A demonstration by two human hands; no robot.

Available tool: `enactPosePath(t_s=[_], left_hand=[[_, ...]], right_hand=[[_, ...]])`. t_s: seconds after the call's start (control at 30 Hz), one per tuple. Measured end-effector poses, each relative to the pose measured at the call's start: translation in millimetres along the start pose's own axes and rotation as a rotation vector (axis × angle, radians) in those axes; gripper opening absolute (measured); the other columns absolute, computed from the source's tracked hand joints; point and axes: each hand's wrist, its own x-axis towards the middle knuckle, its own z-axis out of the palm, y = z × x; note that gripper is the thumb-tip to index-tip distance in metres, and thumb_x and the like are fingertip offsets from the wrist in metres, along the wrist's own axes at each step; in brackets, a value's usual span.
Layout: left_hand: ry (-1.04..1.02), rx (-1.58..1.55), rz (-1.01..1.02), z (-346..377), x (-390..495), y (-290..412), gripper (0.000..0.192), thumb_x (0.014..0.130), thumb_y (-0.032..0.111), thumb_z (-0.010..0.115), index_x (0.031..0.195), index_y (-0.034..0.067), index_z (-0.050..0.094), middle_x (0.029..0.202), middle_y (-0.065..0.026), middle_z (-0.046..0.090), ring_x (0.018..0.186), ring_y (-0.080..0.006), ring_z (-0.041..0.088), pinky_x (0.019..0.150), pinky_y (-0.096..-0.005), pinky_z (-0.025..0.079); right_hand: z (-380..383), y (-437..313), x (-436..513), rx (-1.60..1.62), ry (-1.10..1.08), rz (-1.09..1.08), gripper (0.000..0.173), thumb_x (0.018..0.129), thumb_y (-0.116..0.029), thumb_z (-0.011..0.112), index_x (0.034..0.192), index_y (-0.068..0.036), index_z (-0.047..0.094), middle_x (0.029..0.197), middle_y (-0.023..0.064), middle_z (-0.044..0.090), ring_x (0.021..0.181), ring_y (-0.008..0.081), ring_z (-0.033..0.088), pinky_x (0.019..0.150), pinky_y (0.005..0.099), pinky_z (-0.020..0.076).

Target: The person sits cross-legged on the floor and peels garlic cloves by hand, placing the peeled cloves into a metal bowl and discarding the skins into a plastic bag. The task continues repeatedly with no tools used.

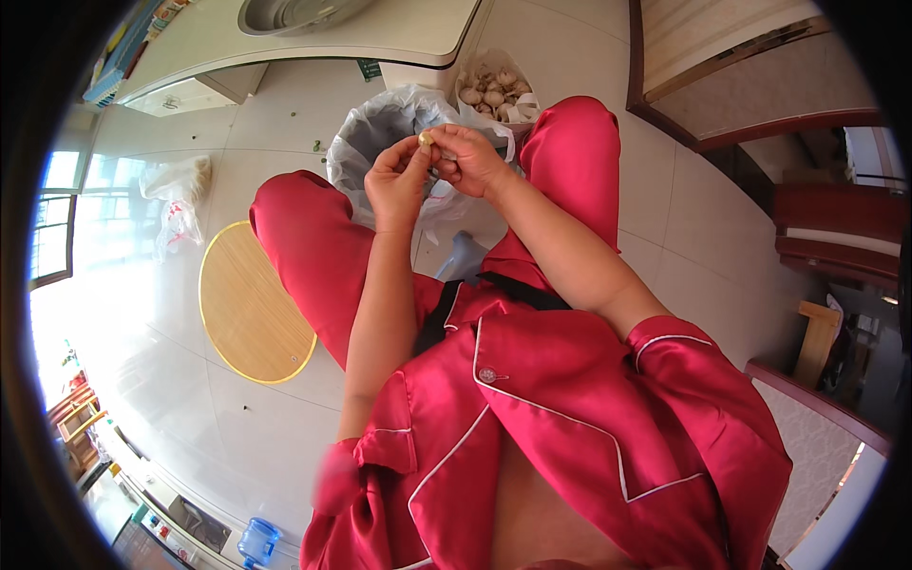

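Over a bin lined with a translucent plastic bag (347, 153), my two hands meet. Between the fingertips they hold a small pale yellow piece (425, 138), which looks like a garlic clove. My left hand (400, 178) pinches it from the left side and my right hand (467, 160) grips it from the right; the right hand's lower fingers are curled. Just beyond my right hand, an open bag of garlic bulbs (496, 92) stands against the bin. The inside of the bin is partly hidden by the hands.
A round wooden board with a yellow rim (253, 306) lies on the floor beside my left knee. A crumpled plastic bag (178, 189) is farther left. At the top, a metal basin (285, 18) rests on a pale counter (399, 35). Wooden furniture (748, 135) stands at right.
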Motion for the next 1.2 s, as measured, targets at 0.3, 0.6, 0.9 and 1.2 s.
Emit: enactPosePath(t_s=[0.3,0.6,0.9,1.2], left_hand=[[0.049,0.012,0.051,-5.3,5.8,-10.9,0.013,0.082,0.004,0.063,0.093,-0.003,0.063,0.077,-0.0036,0.063,0.066,-0.0077,0.056,0.059,-0.0187,0.046],[0.061,0.119,0.236,-3.5,9.8,-18.5,0.014,0.079,0.000,0.064,0.093,-0.001,0.061,0.086,-0.0033,0.062,0.073,-0.0075,0.057,0.067,-0.0201,0.047],[0.178,0.197,0.239,2.4,6.8,-18.8,0.013,0.078,0.005,0.067,0.089,-0.002,0.063,0.081,-0.0032,0.063,0.071,-0.0063,0.057,0.065,-0.0190,0.047],[0.244,0.111,0.133,-0.1,9.5,-28.0,0.013,0.080,0.006,0.066,0.089,-0.002,0.063,0.076,-0.0025,0.062,0.065,-0.0072,0.056,0.061,-0.0199,0.047]], right_hand=[[-0.3,3.0,2.9,-0.018,0.043,0.019,0.023,0.090,-0.028,0.052,0.078,-0.008,0.052,0.064,0.0008,0.052,0.044,0.0057,0.039,0.036,0.0184,0.0276],[7.3,8.8,2.2,-0.231,0.167,-0.167,0.027,0.088,-0.031,0.055,0.072,-0.010,0.051,0.060,-0.0005,0.049,0.045,0.0056,0.039,0.039,0.0200,0.0289],[11.0,10.6,2.0,-0.177,0.250,-0.138,0.027,0.088,-0.031,0.055,0.072,-0.010,0.051,0.058,-0.0017,0.048,0.044,0.0055,0.038,0.039,0.0200,0.0275],[20.0,11.5,8.7,-0.128,0.410,-0.087,0.030,0.088,-0.037,0.054,0.075,-0.010,0.053,0.057,-0.0021,0.048,0.042,0.0062,0.037,0.038,0.0214,0.0262]])
